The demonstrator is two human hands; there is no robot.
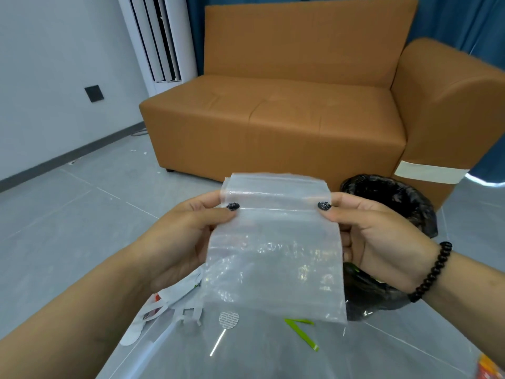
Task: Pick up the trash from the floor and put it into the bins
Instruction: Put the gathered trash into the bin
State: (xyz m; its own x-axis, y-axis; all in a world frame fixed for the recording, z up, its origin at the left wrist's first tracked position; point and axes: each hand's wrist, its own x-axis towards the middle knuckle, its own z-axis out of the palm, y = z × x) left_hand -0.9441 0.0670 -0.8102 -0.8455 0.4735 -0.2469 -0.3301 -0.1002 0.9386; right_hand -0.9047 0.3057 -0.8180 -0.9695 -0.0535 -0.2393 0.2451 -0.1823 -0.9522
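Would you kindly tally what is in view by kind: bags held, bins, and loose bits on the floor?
Clear bag, held by left hand and right hand: 1
Black-lined bin: 1
White scraps: 1 cluster
Mesh stick: 1
Green strip: 1
Total: 5

Tan sofa (273, 110), grey tiled floor (68, 214), pale wall (54, 50), blue curtain (451, 17)

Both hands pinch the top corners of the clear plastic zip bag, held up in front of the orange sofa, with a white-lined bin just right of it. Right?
Not quite: the bin liner is black, not white. The head view shows the left hand and right hand pinching the top corners of the clear plastic zip bag before the orange sofa, with the black-lined bin just right of it.
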